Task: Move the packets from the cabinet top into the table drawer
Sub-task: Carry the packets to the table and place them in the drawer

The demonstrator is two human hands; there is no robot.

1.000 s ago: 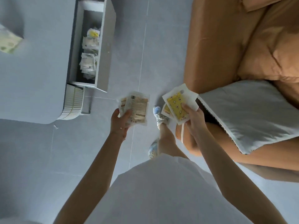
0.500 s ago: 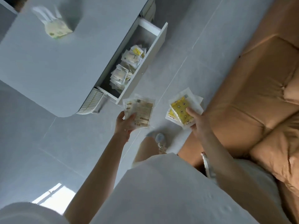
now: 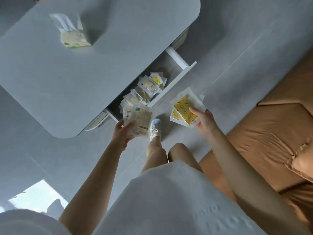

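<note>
Left hand (image 3: 122, 131) grips brown packets (image 3: 138, 119) at the open drawer's (image 3: 176, 82) near end, ready to drop; right hand (image 3: 205, 122) pinches yellow packets (image 3: 185, 107) (fanned, waiting their turn).

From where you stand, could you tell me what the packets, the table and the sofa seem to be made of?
Packets: probably thin plastic film, glossy, with clear sealed borders around printed insides.
Table: a smooth matte grey top, maybe painted board or laminate; the look leaves it open.
Sofa: tan leather or imitation leather, soft sheen, creased and stitched.
</note>
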